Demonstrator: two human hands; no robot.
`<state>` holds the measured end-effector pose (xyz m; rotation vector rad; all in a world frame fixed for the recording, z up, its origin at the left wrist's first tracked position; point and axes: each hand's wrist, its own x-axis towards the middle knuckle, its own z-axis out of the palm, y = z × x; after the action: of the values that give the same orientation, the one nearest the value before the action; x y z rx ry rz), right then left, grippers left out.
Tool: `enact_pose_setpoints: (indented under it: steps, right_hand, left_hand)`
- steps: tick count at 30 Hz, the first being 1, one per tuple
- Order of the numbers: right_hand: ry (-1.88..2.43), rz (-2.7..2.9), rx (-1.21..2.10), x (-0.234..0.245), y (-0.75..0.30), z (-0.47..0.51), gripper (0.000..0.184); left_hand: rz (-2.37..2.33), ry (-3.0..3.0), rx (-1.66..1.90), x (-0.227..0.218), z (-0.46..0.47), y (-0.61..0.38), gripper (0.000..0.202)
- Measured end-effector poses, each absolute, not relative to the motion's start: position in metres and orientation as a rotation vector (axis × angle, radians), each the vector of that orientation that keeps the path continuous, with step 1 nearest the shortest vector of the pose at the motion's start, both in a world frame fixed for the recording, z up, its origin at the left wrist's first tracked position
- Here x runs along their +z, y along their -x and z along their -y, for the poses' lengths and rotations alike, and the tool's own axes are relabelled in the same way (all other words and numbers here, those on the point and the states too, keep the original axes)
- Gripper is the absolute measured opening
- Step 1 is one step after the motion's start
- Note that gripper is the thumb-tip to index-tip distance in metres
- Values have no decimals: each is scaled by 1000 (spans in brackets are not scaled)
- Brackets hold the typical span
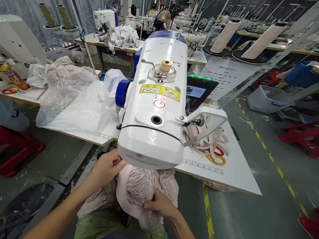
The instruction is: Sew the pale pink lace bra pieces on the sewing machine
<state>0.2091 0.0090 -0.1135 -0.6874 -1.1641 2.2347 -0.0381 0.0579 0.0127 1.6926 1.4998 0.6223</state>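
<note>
A white sewing machine (157, 108) with a blue handwheel stands right in front of me, its head hiding the needle area. Below its near end hangs a pale pink lace bra (138, 187). My left hand (108, 168) pinches the upper left edge of the bra close under the machine head, fingertips partly hidden. My right hand (160, 205) grips the bra's lower right part, thumb on top and fingers behind the fabric. More lace pieces (168, 182) lie over my lap behind it.
Right on the table (243, 176) lie pale elastic straps (207, 133) and scissors with red and yellow handles (217, 156). At left are clear plastic bags (70, 106) and a drink bottle (11, 73). Thread cones (225, 36) stand behind. Red stools (7, 149) flank the aisle. A person sits farther back.
</note>
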Motion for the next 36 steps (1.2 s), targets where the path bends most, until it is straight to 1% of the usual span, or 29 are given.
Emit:
enact_pose_setpoints:
  steps: [3,9,12,14,15,17,18,19,21,23,24,26,29,30,32,33,35,36]
  right_hand:
    - [694,1026,2272,-117,-218,0,58]
    - [800,911,2209,-125,-234,10,41]
    - [854,879,2137,-120,-242,15,38]
    - [909,896,2074,-111,-246,16,39]
    - [945,921,2037,-104,-249,16,39]
    - [995,1037,1960,-87,-252,15,37]
    - [1003,1133,1913,-76,-254,14,37]
    - [993,1252,1859,-64,-254,13,38]
    - [911,1546,1738,-37,-254,12,44]
    - [803,1853,1641,-7,-250,13,43]
    - [740,1996,1617,6,-246,15,39]
    - [691,2225,1588,26,-239,18,31]
    - [933,2334,1453,33,-230,24,25]
    - [1046,2311,1387,30,-228,25,23]
    - [1181,2247,1321,20,-226,25,20]
    - [1208,2236,1320,14,-225,23,19]
    - [1224,2247,1326,5,-224,17,6]
    - [1212,2252,1332,2,-222,13,8]
  left_hand:
    - [-1543,-1669,584,13,-53,37,18]
    - [-1532,-1683,539,17,-48,33,23]
    - [-1545,-1723,512,19,-45,36,26]
    - [-1590,-1810,538,20,-40,37,22]
    - [-1624,-1880,602,22,-35,36,18]
    - [-1619,-2065,841,27,-21,26,9]
    - [-1532,-2173,995,31,-13,18,10]
    - [-1373,-2289,1118,35,-4,8,16]
    - [-945,-2528,1182,43,13,-13,26]
    - [-652,-2701,1012,47,24,-30,35]
    - [-607,-2729,873,46,27,-35,38]
    - [-719,-2629,563,38,28,-37,37]
    - [-1013,-2246,199,23,21,-25,27]
    - [-1092,-2152,148,19,18,-20,23]
    - [-1169,-2076,157,13,14,-12,24]
    - [-1183,-2090,190,11,12,-10,27]
    - [-1204,-2180,270,7,10,-8,31]
    - [-1223,-2233,308,7,8,-8,32]
